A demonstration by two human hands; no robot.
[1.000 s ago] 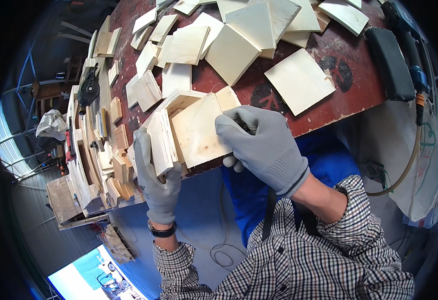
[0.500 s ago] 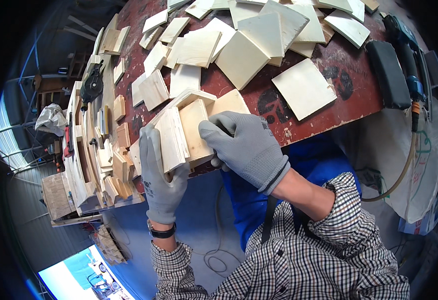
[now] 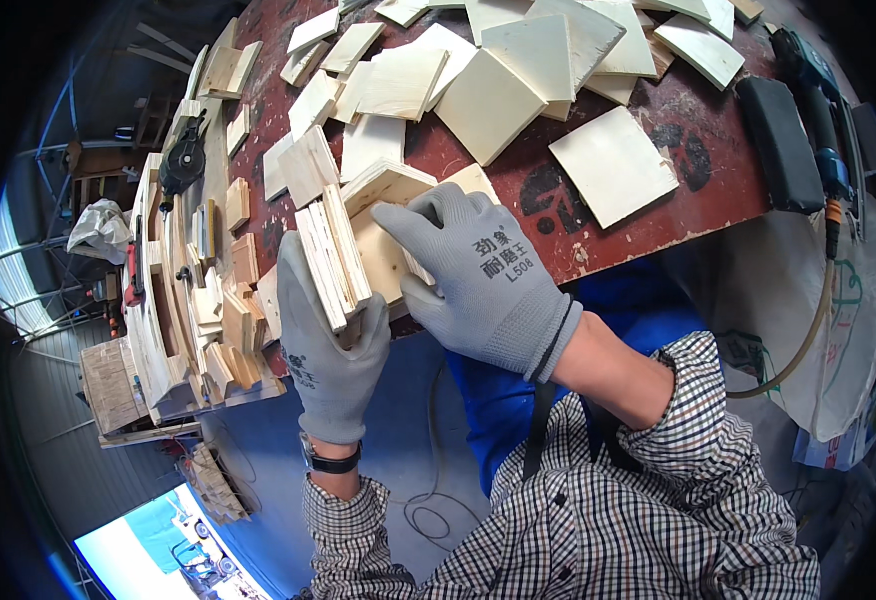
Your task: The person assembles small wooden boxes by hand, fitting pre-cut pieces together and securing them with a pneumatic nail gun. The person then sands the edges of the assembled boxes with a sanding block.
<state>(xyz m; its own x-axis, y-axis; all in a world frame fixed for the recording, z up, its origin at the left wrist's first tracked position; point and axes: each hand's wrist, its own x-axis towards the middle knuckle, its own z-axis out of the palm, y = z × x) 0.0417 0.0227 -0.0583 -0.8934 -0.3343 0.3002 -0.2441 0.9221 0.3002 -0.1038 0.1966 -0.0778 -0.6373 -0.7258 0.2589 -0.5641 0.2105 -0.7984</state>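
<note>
Grey gloves [image 3: 503, 290] and a checked shirt [image 3: 598, 500] are worn.

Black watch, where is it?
In the head view, the black watch is low, left of centre, on the left wrist, between the gray glove and the checked sleeve.

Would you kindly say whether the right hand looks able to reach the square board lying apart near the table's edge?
Probably yes: the square board lies uncovered, with only red tabletop between, though the right hand is busy at other wooden pieces.
</note>
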